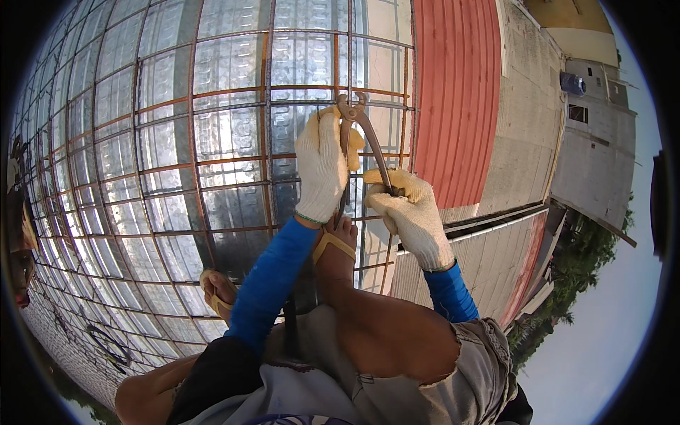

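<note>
A pair of long-handled pincers (368,136) is held over the steel bar grid, jaws spread at the top beside a bar crossing. My left hand (319,166), in a white knit glove with a yellowish coating, is closed around the left handle just below the jaws. Its fingertips come close to the crossing; whether they also pinch a tie wire cannot be made out. My gloved right hand (411,209) grips the lower end of the right handle, which angles away from the left one. The bar grid (265,99) has rusty and grey bars.
Corrugated metal decking (227,134) lies under the grid. My sandalled feet (336,248) stand among the bars. Past the deck's right edge are a red roof (457,99), grey roofs (528,120) and trees (581,262) lower down. A dark coil (110,345) rests at lower left.
</note>
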The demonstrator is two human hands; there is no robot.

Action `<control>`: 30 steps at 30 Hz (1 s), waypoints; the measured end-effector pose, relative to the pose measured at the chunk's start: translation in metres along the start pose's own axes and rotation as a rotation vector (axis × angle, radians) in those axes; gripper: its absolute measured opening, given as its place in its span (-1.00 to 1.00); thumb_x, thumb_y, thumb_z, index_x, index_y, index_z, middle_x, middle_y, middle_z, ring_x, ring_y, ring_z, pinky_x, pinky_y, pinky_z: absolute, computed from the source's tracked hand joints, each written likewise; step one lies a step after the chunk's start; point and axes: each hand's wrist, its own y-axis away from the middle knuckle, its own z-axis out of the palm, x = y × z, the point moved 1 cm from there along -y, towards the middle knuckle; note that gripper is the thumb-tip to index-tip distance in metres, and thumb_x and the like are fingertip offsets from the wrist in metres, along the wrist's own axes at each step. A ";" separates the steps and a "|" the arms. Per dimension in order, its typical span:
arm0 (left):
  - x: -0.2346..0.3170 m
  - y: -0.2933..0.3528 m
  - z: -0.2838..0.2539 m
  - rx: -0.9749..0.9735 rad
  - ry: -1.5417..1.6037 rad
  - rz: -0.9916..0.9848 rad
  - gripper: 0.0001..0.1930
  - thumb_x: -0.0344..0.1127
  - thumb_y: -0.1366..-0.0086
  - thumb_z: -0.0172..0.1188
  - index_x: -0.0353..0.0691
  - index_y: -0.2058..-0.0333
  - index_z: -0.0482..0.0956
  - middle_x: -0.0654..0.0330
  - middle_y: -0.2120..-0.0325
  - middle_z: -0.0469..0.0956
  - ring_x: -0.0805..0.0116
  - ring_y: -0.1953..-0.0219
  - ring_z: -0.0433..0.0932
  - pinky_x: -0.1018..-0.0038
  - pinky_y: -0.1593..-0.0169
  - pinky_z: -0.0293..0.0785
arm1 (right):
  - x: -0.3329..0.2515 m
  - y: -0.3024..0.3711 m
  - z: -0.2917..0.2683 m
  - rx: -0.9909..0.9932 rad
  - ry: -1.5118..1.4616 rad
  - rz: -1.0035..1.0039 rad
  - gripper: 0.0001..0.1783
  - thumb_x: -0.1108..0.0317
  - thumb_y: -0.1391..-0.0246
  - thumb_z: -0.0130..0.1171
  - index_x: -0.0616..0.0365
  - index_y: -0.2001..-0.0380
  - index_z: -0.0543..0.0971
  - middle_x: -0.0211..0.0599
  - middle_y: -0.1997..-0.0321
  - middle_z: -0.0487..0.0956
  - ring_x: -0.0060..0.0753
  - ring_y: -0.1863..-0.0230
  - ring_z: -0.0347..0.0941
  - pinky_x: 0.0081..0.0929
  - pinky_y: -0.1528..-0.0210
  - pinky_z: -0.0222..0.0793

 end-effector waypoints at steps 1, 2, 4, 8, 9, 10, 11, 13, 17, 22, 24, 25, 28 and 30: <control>0.013 0.002 0.000 0.002 0.168 -0.224 -0.58 -0.06 -0.69 -0.07 -0.32 -0.03 0.59 0.13 0.48 0.66 0.50 0.58 0.57 0.56 0.51 0.50 | 0.001 0.000 -0.002 0.020 -0.007 0.003 -0.70 0.36 -0.18 0.34 0.29 0.06 0.67 -0.58 0.50 0.48 -0.85 0.64 0.22 -0.75 0.62 0.09; 0.009 -0.001 -0.004 0.058 0.132 -0.192 -0.59 -0.08 -0.69 -0.07 -0.34 -0.05 0.59 0.10 0.46 0.68 0.49 0.56 0.60 0.57 0.51 0.50 | 0.003 0.001 -0.005 0.039 -0.016 0.007 -0.70 0.36 -0.18 0.34 0.30 0.07 0.67 -0.58 0.50 0.49 -0.85 0.64 0.22 -0.77 0.63 0.09; 0.007 -0.016 -0.015 0.179 0.056 -0.116 -0.59 -0.12 -0.69 -0.09 -0.37 -0.07 0.57 0.03 0.40 0.73 0.46 0.53 0.66 0.58 0.50 0.52 | 0.007 -0.003 -0.015 0.025 0.055 -0.063 -0.60 0.34 -0.19 0.35 0.33 -0.05 0.68 -0.57 0.46 0.53 -0.86 0.63 0.25 -0.77 0.63 0.09; 0.011 -0.036 -0.052 0.206 0.090 -0.068 -0.62 -0.22 -0.66 -0.10 -0.41 -0.09 0.57 0.31 0.63 0.47 0.62 0.69 0.27 0.57 0.65 0.11 | 0.008 -0.023 -0.013 -0.054 0.132 -0.053 -0.53 0.33 -0.20 0.36 0.31 -0.15 0.67 -0.58 0.45 0.53 -0.84 0.61 0.28 -0.76 0.62 0.13; 0.021 -0.039 -0.052 0.238 0.031 -0.065 -0.61 -0.22 -0.65 -0.09 -0.42 -0.08 0.59 0.39 0.68 0.31 0.66 0.68 0.11 0.56 0.64 -0.01 | 0.013 -0.037 -0.008 -0.083 0.142 -0.079 -0.52 0.33 -0.20 0.36 0.30 -0.16 0.67 -0.58 0.45 0.53 -0.84 0.61 0.27 -0.76 0.61 0.12; 0.028 -0.039 -0.053 0.229 0.014 -0.066 -0.61 -0.21 -0.65 -0.09 -0.43 -0.07 0.59 0.39 0.68 0.32 0.66 0.69 0.12 0.56 0.64 -0.01 | 0.015 -0.049 -0.002 -0.116 0.148 -0.105 -0.52 0.32 -0.21 0.35 0.30 -0.16 0.67 -0.58 0.45 0.53 -0.84 0.62 0.27 -0.75 0.61 0.12; 0.034 -0.038 -0.055 0.221 -0.004 -0.067 -0.60 -0.20 -0.64 -0.08 -0.43 -0.07 0.60 0.39 0.69 0.32 0.66 0.69 0.13 0.57 0.64 -0.01 | 0.010 -0.059 0.005 -0.168 0.070 -0.110 -0.53 0.30 -0.23 0.33 0.30 -0.15 0.68 -0.60 0.47 0.51 -0.81 0.62 0.25 -0.72 0.60 0.13; 0.045 -0.034 -0.058 0.198 -0.011 -0.079 -0.60 -0.19 -0.64 -0.06 -0.43 -0.05 0.61 0.40 0.69 0.33 0.66 0.69 0.14 0.58 0.64 -0.02 | 0.003 -0.080 0.025 -0.173 0.045 -0.093 -0.57 0.28 -0.25 0.31 0.31 -0.11 0.69 -0.60 0.49 0.50 -0.78 0.63 0.24 -0.69 0.59 0.13; 0.058 -0.024 -0.052 0.084 0.029 -0.084 -0.59 -0.16 -0.64 -0.04 -0.41 0.00 0.64 0.40 0.71 0.32 0.67 0.71 0.13 0.57 0.65 -0.02 | 0.001 -0.127 0.060 -0.200 0.061 -0.211 -0.63 0.24 -0.27 0.30 0.32 0.00 0.70 -0.55 0.52 0.50 -0.74 0.61 0.29 -0.63 0.57 0.20; 0.075 -0.007 -0.048 -0.094 -0.044 -0.066 -0.52 -0.07 -0.69 -0.09 -0.41 0.04 0.64 0.41 0.71 0.31 0.69 0.72 0.08 0.61 0.65 -0.07 | 0.006 -0.136 0.072 0.008 0.540 -0.505 -0.67 0.16 -0.19 0.35 0.28 0.25 0.66 -0.09 0.44 0.66 -0.26 0.45 0.65 -0.25 0.37 0.55; 0.075 -0.004 -0.048 -0.120 -0.104 -0.027 -0.52 -0.04 -0.69 -0.08 -0.36 0.15 0.64 0.39 0.72 0.32 0.68 0.72 0.09 0.61 0.65 -0.07 | 0.009 -0.134 0.069 0.104 0.869 -0.648 -0.66 0.12 -0.18 0.39 0.23 0.28 0.65 -0.06 0.38 0.69 -0.21 0.34 0.71 -0.24 0.32 0.58; 0.081 -0.002 -0.047 -0.122 -0.058 -0.096 -0.53 -0.04 -0.69 -0.08 -0.35 0.17 0.63 0.39 0.72 0.32 0.68 0.72 0.09 0.61 0.65 -0.07 | 0.007 -0.131 0.062 0.103 0.886 -0.654 -0.70 0.20 -0.18 0.41 0.21 0.18 0.67 -0.07 0.26 0.71 -0.21 0.19 0.75 -0.24 0.24 0.62; 0.088 -0.001 -0.042 -0.155 -0.049 -0.202 -0.56 -0.09 -0.68 -0.07 -0.32 0.26 0.59 0.38 0.73 0.34 0.67 0.74 0.14 0.59 0.66 -0.04 | -0.017 -0.108 0.040 0.191 0.538 -0.746 -0.71 0.31 -0.20 0.41 0.25 0.09 0.68 -0.10 0.20 0.72 -0.27 0.15 0.75 -0.30 0.16 0.65; 0.087 0.000 -0.034 -0.209 -0.094 -0.226 -0.57 -0.10 -0.67 -0.06 -0.30 0.30 0.57 0.37 0.74 0.35 0.66 0.74 0.16 0.58 0.66 -0.03 | -0.034 -0.092 0.026 -0.022 0.145 -0.615 -0.61 0.37 -0.21 0.38 0.29 -0.07 0.67 -0.16 0.17 0.72 -0.36 0.09 0.74 -0.38 0.08 0.66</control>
